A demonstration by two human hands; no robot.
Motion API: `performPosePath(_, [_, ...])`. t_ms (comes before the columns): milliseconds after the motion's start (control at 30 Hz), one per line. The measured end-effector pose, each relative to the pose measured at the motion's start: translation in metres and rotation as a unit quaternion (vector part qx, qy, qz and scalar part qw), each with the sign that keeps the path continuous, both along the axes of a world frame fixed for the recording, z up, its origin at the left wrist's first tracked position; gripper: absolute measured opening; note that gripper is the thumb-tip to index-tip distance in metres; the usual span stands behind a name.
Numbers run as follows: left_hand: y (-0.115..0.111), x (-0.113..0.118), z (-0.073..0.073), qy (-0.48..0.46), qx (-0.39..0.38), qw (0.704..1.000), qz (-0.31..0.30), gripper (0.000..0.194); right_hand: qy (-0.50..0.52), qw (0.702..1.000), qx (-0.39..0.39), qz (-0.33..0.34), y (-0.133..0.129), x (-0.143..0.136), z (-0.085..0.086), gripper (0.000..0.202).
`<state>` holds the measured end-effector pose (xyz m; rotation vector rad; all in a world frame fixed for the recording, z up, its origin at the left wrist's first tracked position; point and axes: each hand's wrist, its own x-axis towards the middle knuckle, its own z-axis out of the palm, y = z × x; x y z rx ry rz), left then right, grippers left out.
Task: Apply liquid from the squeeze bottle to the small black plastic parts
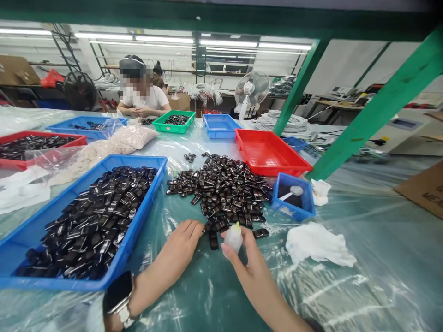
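Observation:
In my right hand (252,262) is a small white squeeze bottle (233,239) with a yellowish tip pointing up, held between thumb and fingers. My left hand (185,242) rests at the near edge of a heap of small black plastic pieces (224,189), its fingers bent and close together. Its thumb and whatever lies under the fingertips are hidden. One loose black piece (213,240) lies between the two hands, and another black piece (260,233) sits just beyond the right hand.
Left stands a large blue tray (138,230) full of black pieces. Behind the heap are a red tray (273,150) and a blue tray (221,127). Right are a small blue box (297,213) with a spoon and a crumpled white cloth (318,244). A person (145,97) sits opposite.

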<state>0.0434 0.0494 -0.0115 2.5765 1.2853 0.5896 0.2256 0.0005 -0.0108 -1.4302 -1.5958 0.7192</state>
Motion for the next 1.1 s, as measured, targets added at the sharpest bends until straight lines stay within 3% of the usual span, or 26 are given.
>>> performPosePath(200, [-0.027,-0.014,0.01,-0.084,-0.113,0.99,0.012,0.02,0.056,0.997,-0.038,0.036,-0.003,0.002,0.015,0.027])
performPosePath(400, [-0.024,-0.022,0.009,-0.118,-0.185,0.974,0.054,0.04,0.09,0.994,-0.047,0.041,-0.005,0.002,0.007,0.031])
performPosePath(600, [-0.034,-0.032,0.025,-0.189,-0.217,0.957,0.04,0.027,0.087,0.995,-0.033,0.047,-0.001,0.008,0.007,0.028])
performPosePath(800, [-0.038,-0.04,0.016,-0.307,-0.226,0.924,0.012,0.02,0.008,0.994,0.044,0.095,-0.004,0.014,0.007,0.037])
performPosePath(1100, [-0.04,-0.043,0.017,-0.288,-0.242,0.926,-0.02,0.024,0.013,0.994,0.074,0.084,-0.009,0.009,0.002,0.034])
